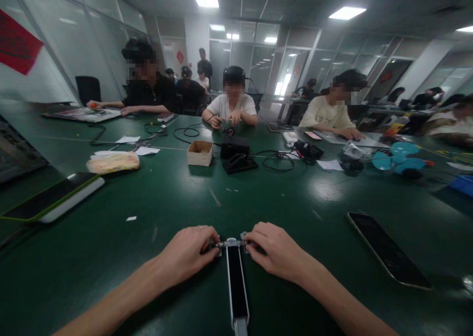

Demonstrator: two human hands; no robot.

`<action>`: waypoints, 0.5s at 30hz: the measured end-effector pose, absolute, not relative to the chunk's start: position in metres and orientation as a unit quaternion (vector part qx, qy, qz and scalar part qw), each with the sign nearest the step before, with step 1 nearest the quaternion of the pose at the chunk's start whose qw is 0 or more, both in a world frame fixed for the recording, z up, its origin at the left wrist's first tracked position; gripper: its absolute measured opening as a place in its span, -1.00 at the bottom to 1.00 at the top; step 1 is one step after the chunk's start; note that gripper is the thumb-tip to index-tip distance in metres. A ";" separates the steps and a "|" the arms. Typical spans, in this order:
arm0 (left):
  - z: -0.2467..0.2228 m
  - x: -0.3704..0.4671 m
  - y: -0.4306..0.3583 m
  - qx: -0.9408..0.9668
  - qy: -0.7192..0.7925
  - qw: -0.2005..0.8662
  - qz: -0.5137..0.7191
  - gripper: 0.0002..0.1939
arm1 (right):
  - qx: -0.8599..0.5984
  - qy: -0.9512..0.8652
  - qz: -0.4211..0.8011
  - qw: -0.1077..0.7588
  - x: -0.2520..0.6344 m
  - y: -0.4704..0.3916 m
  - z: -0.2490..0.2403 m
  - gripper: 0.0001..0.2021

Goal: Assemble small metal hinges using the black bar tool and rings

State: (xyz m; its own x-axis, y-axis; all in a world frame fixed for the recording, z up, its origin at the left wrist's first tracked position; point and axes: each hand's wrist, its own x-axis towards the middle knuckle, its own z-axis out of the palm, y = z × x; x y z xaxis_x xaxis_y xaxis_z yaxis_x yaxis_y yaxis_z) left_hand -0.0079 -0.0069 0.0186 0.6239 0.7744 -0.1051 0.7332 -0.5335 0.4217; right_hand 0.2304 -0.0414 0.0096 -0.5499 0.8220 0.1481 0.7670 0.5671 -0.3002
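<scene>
A long, narrow silver-edged bar with a black face lies on the green table in front of me, pointing toward my body. At its far end a thin metal crosspiece runs sideways, with a small metal plate at either side. My left hand is closed, thumb and fingers pinching the left plate. From the other side my right hand pinches the right metal plate between thumb and fingertips. Fingers partly cover both plates, so their exact kind cannot be made out.
A phone lies to the right, a green-edged tablet-like device to the left. Farther off are a plastic-wrapped bundle, a small box, a black device, cables and blue round parts. Several people sit across the table.
</scene>
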 end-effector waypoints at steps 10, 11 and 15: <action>0.017 -0.007 -0.007 0.865 0.444 0.227 0.052 -0.83 | -0.463 -0.868 0.098 0.150 0.228 -0.043 0.016 -0.86; 0.017 -0.007 -0.007 0.865 0.443 0.228 0.054 -0.84 | -0.463 -0.868 0.098 0.150 0.228 -0.042 0.016 -0.85; 0.014 -0.008 -0.006 0.866 0.442 0.226 0.062 -0.84 | -0.462 -0.868 0.100 0.149 0.228 -0.042 0.012 -0.83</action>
